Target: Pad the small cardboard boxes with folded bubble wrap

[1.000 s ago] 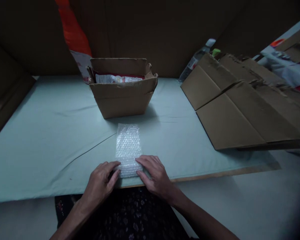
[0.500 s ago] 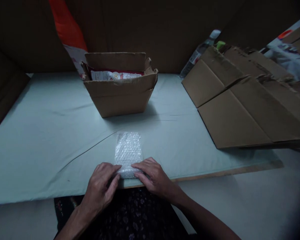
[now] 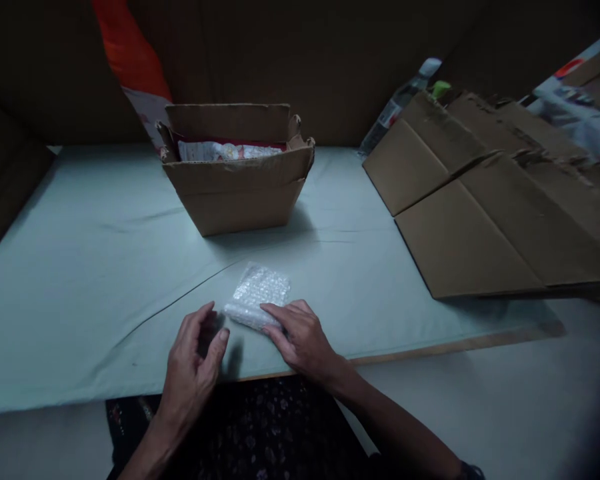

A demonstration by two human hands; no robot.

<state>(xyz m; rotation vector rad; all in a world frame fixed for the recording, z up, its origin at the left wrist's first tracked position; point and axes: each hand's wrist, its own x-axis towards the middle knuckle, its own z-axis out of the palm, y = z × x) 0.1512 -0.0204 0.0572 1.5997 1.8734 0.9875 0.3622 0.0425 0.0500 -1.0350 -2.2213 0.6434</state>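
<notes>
A small piece of clear bubble wrap (image 3: 264, 287) lies on the table, its near edge rolled into a tube and its far part flat. The sheet sits at a slant. My right hand (image 3: 303, 337) grips the right end of the rolled edge between thumb and fingers. Just left of the roll, my left hand (image 3: 196, 353) hovers over the cloth, thumb and fingers apart, holding nothing. Whether anything is inside the roll cannot be seen.
An open cardboard box (image 3: 245, 193) with printed packets stands behind the bubble wrap. More cardboard boxes (image 3: 500, 227) fill the right side, with a plastic bottle (image 3: 400, 100) behind them. A pale green cloth (image 3: 105, 280) covers the table; an orange-and-white item (image 3: 135, 67) rises at the back left.
My left hand has let go of the bubble wrap and moved left. The wrap has turned clockwise and shifted away from the table's front edge, with more of it rolled up.
</notes>
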